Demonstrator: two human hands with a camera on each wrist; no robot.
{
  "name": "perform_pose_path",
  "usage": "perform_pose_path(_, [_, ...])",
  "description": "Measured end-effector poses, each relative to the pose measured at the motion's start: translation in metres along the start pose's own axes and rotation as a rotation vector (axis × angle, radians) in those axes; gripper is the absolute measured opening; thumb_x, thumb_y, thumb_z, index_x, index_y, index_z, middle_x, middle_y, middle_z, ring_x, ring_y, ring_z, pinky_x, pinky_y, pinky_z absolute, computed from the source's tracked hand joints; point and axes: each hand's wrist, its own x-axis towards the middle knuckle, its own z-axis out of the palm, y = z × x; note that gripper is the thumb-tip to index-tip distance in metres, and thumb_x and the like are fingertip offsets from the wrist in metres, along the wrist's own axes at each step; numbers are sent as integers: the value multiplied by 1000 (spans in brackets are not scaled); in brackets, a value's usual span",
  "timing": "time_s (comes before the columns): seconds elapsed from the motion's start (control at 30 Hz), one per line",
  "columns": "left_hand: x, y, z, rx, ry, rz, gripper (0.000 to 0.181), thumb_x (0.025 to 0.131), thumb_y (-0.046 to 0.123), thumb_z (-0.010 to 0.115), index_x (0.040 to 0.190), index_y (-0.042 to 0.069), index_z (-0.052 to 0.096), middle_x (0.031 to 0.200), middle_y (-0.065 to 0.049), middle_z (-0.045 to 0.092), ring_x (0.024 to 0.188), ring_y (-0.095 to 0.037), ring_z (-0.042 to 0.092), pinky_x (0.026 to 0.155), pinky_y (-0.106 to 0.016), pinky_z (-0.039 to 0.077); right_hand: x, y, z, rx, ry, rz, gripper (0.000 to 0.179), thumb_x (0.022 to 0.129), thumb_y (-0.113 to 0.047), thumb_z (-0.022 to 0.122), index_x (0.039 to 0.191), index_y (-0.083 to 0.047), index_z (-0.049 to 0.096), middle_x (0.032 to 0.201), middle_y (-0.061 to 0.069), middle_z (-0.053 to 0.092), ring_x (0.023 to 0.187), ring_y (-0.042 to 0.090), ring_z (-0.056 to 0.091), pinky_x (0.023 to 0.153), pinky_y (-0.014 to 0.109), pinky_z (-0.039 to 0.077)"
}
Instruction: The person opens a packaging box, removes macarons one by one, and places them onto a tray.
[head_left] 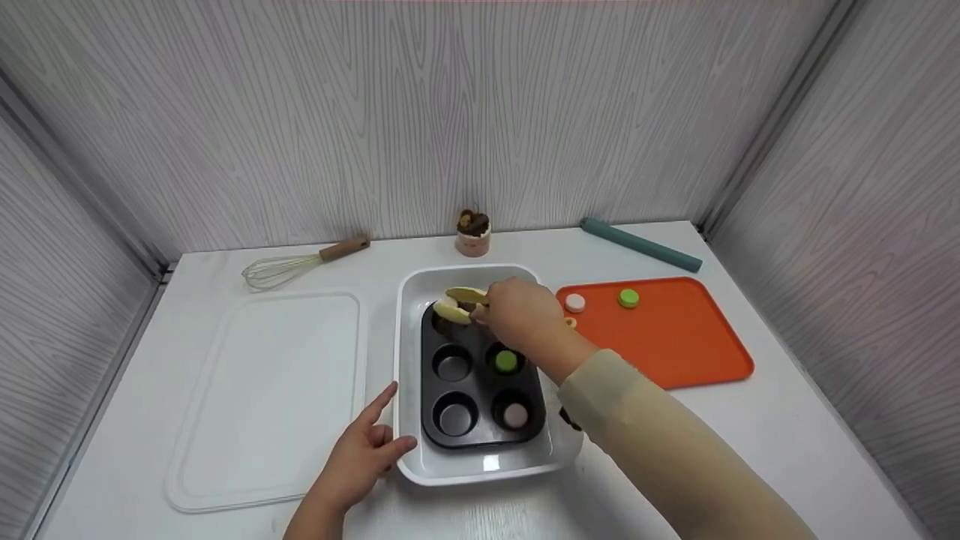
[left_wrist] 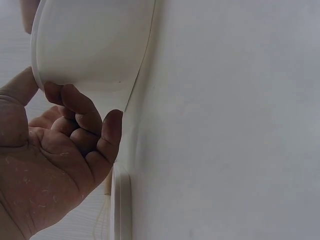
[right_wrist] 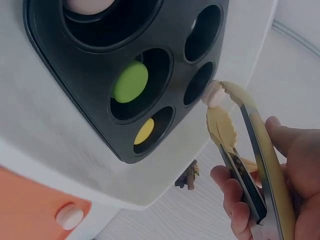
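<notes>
My right hand grips yellow-tipped metal tongs. Between the tong tips is a pale pink macaron, over the far left cup of a dark muffin tin. In the tin's right column lie a pink macaron, a green one and, at the far end, a yellow one, which my right hand hides in the head view. The tin sits inside a white deep tray. My left hand holds this tray's near left rim, thumb over the edge and fingers against the outer wall.
An orange tray at right bears a pink macaron and a green macaron. Behind lie a teal rolling pin, a small decorated cup and a whisk. A white board lies at left.
</notes>
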Motion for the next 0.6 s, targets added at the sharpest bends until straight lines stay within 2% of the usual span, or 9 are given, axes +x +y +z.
perform_pose_path(0.13, [0,0,0,-5,1,-1,92,94,7,80,169,12,28,67,-1,55,57,-10,41,54,-23,39,-3,6,-9,13,5,-21,42,103,-56,63,96,-15,71,83,3,64,74,24,63,63,42,55])
perform_pose_path(0.3, [0,0,0,-13,-3,-5,93,93,7,80,169,12,27,69,-3,58,57,-10,42,54,-23,39,-7,17,-19,19,-10,-7,43,104,-55,62,106,-13,69,88,5,65,78,25,63,68,41,55])
perform_pose_path(0.47, [0,-1,0,-16,5,1,93,93,5,80,169,12,27,69,-3,58,56,-10,42,53,-23,39,-12,35,-28,28,38,1,48,105,-53,61,122,-9,69,100,10,69,84,28,66,76,44,58])
perform_pose_path(0.6, [1,-2,1,-24,6,7,93,93,5,80,169,12,28,68,-2,56,56,-10,41,53,-23,39,-15,54,-35,55,75,18,50,106,-52,62,126,-7,68,107,12,72,89,30,68,81,47,59])
